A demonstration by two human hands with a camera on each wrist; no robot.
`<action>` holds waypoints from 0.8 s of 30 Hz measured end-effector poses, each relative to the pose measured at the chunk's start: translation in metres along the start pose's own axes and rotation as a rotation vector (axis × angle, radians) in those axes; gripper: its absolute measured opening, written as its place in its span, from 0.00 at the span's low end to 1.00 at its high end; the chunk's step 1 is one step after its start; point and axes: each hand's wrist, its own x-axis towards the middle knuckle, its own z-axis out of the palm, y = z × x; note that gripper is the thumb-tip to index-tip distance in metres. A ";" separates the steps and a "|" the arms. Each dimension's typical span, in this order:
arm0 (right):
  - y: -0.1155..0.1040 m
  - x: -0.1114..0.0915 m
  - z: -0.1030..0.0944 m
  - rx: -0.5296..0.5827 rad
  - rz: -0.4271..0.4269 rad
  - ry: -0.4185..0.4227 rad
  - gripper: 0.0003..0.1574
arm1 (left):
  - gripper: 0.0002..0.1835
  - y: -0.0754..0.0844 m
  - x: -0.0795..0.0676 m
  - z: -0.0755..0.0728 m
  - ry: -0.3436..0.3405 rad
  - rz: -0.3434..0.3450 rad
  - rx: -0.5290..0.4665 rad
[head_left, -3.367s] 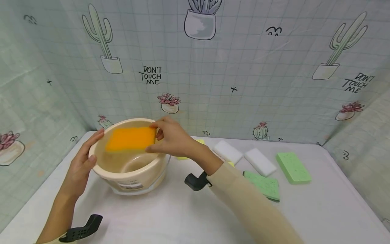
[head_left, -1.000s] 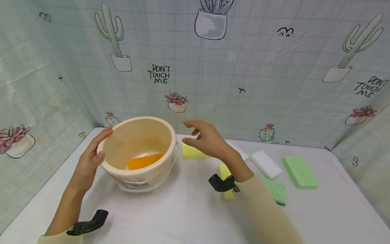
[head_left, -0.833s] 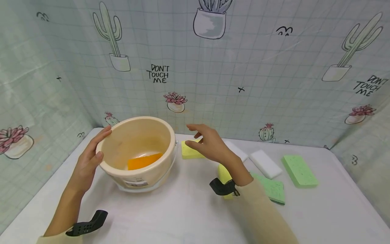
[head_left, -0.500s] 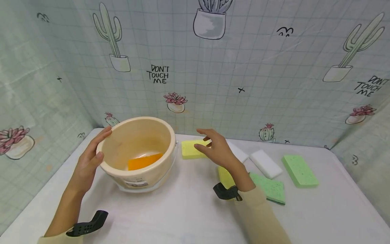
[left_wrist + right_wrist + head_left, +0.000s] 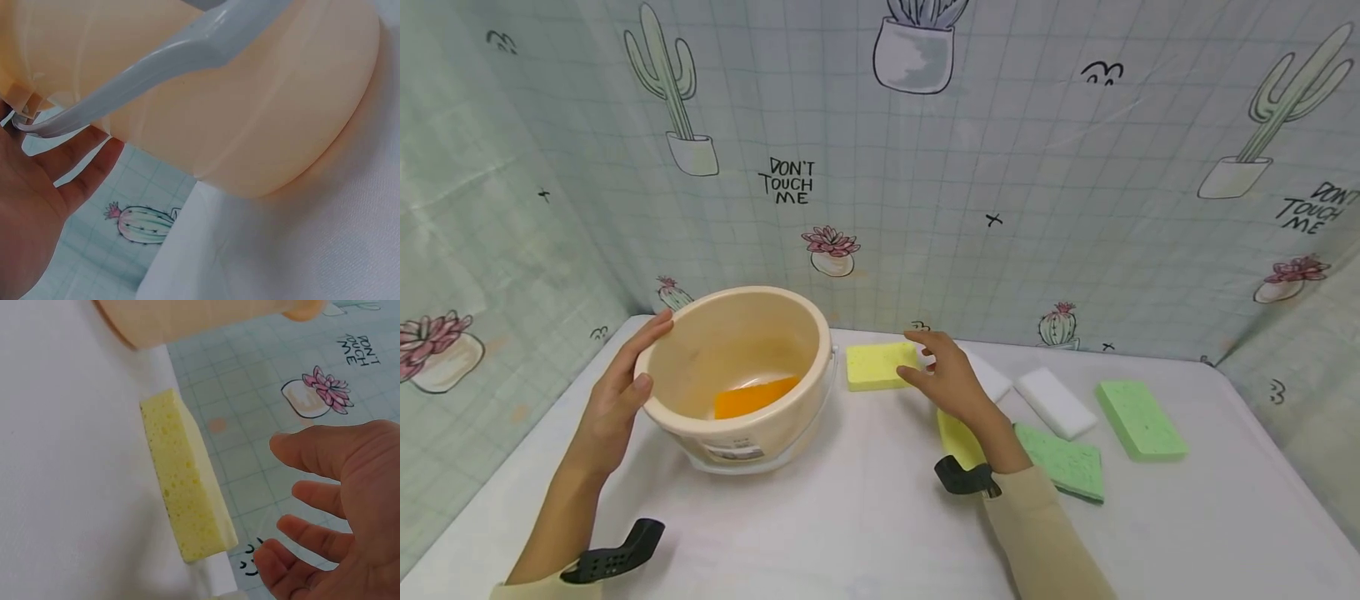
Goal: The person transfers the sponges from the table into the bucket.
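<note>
A cream bucket [image 5: 805, 325] stands at the left of the table, with an orange sponge [image 5: 756, 397] leaning inside it. Against its left side rests my left hand [image 5: 613, 408], fingers fairly straight and thumb near the rim; the left wrist view shows fingers behind the bucket wall [image 5: 250, 112]. My right hand [image 5: 947, 375] hovers with loosely bent fingers and holds nothing. Just left of it lies a yellow sponge [image 5: 876, 367], seen apart from the fingers in the right wrist view [image 5: 187, 481]. Another yellow sponge [image 5: 957, 433] is partly hidden under my right wrist.
Two white sponges, one whole [image 5: 1055, 402] and one half covered [image 5: 987, 375], lie behind and right of my right hand. Two green sponges [image 5: 1063, 462] [image 5: 1141, 421] sit further right. A patterned cloth [image 5: 1000, 167] hangs along the table's back edge.
The orange sponge, earlier pinched by my right hand over the bucket, now lies inside it. My empty right hand has moved right and down, past the back yellow sponge. My left hand stays at the bucket.
</note>
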 end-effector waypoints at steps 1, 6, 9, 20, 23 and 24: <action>0.001 0.000 0.001 -0.001 0.003 -0.003 0.34 | 0.29 0.000 0.000 0.000 -0.001 0.001 -0.002; 0.005 0.000 0.005 -0.010 0.032 -0.031 0.36 | 0.29 0.001 0.000 0.000 0.003 -0.009 0.011; 0.005 0.000 0.008 -0.026 0.046 -0.038 0.36 | 0.29 0.001 -0.002 0.001 0.010 -0.019 0.033; 0.010 -0.001 0.012 -0.076 0.057 -0.042 0.40 | 0.29 0.000 -0.002 0.002 0.019 -0.039 0.013; 0.011 -0.002 0.012 -0.069 0.075 -0.046 0.43 | 0.29 -0.001 -0.001 0.002 0.014 -0.030 -0.013; 0.012 -0.002 0.012 -0.063 0.082 -0.049 0.45 | 0.29 -0.001 -0.001 0.002 0.012 -0.025 -0.024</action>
